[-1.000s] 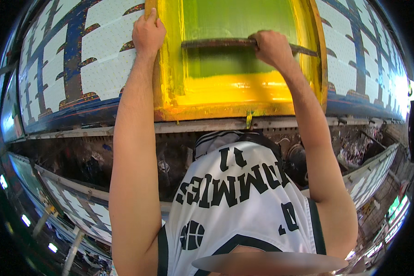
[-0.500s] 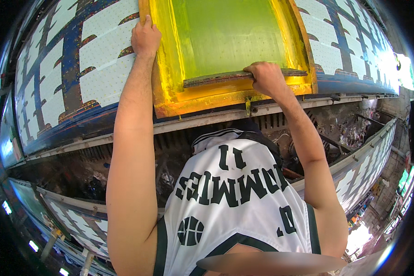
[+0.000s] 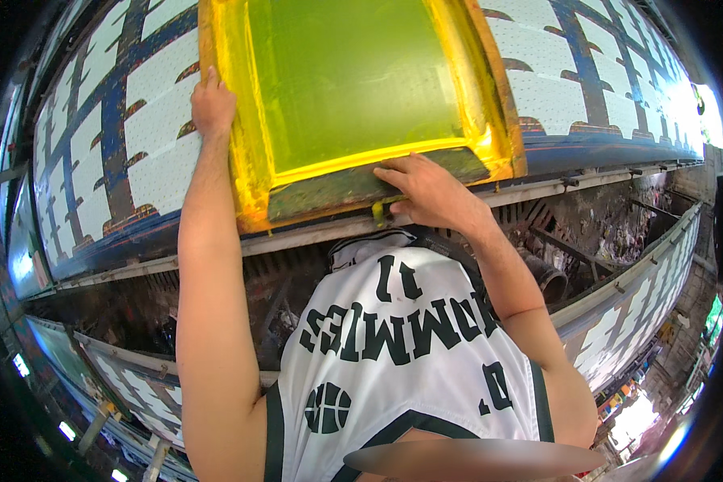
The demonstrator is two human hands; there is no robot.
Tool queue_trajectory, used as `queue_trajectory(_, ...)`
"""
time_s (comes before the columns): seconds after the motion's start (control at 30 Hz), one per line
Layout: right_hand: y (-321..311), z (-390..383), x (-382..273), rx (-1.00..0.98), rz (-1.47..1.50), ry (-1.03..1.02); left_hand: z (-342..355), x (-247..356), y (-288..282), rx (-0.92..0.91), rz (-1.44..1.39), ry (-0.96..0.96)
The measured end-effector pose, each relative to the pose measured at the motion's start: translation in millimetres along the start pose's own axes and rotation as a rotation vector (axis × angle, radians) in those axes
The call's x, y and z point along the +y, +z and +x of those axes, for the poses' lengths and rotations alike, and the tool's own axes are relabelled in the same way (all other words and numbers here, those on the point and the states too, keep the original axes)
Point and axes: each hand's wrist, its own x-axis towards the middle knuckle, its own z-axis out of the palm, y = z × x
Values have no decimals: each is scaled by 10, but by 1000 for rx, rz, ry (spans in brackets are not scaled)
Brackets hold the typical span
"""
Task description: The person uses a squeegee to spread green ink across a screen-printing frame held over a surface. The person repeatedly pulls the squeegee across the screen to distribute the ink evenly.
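Yellow-smeared screen frame, dark squeegee tilted flat along its near edge, right hand with parted fingers on the squeegee, left hand at the frame's left rail, cannot tell its grip

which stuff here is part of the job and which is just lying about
Part of the job:
- yellow-edged frame with green mesh, left hand at its side
- dark bar along its near end, right hand on it
- probably the white panels either side

Apparently just lying about:
- scattered scraps below, right
- round, pipe-like thing
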Motion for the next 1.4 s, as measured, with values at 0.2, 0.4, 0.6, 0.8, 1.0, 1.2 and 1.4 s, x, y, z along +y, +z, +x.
queue_trajectory(0.2,-590,-676,850,358,67,328,0,53,-29,-20,41,-21)
queue_trajectory(0.4,-796,-961,1959,651,202,722,11,39,0,-4,44,-18)
queue_trajectory(0.6,-624,-740,2293,532,59,670,12,10,6,-14,23,-35)
queue_trajectory(0.8,-684,-586,2312,515,-16,714,42,-50,13,-31,-40,-42)
queue_trajectory(1.0,-664,-608,2369,548,-51,667,35,-55,3,-1,-150,-50)
queue_trajectory(1.2,-734,-630,2358,571,-16,629,53,-114,45,-32,-287,-115)
queue_trajectory(1.4,-1053,-641,2052,639,-43,531,81,-292,105,-43,-257,-30)
